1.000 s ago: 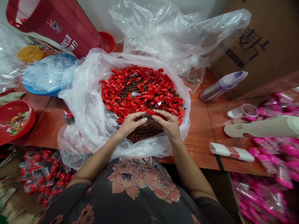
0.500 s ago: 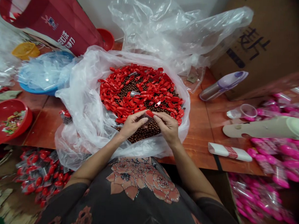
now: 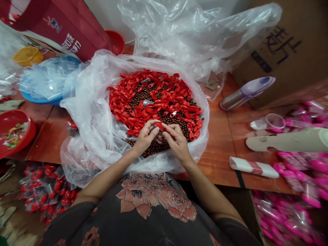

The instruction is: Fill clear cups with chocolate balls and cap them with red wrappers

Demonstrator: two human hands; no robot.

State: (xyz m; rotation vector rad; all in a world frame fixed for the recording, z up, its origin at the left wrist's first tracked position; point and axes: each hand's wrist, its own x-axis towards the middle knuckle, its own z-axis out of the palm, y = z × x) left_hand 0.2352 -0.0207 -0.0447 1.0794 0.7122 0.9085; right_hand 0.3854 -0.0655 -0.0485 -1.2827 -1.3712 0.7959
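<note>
My left hand pinches a small clear plastic bag at its upper edge. The fingers of my right hand are closed on a red plastic scoop-shaped piece, which sits between both hands at the top of the bag. Part of the bag is hidden by my fingers. Below and behind the hands, a heap of red plastic pieces lies on small brown balls. A large white translucent plastic liner surrounds the heap.
On the left are a blue basin of clear bags and a red bowl. To the right stand a purple-topped bottle, a clear cup and pink-capped packets. A cardboard box stands behind them.
My right hand has moved slightly left and down, carrying the red piece closer to my left hand and the top of the clear bag. The left hand has barely shifted.
</note>
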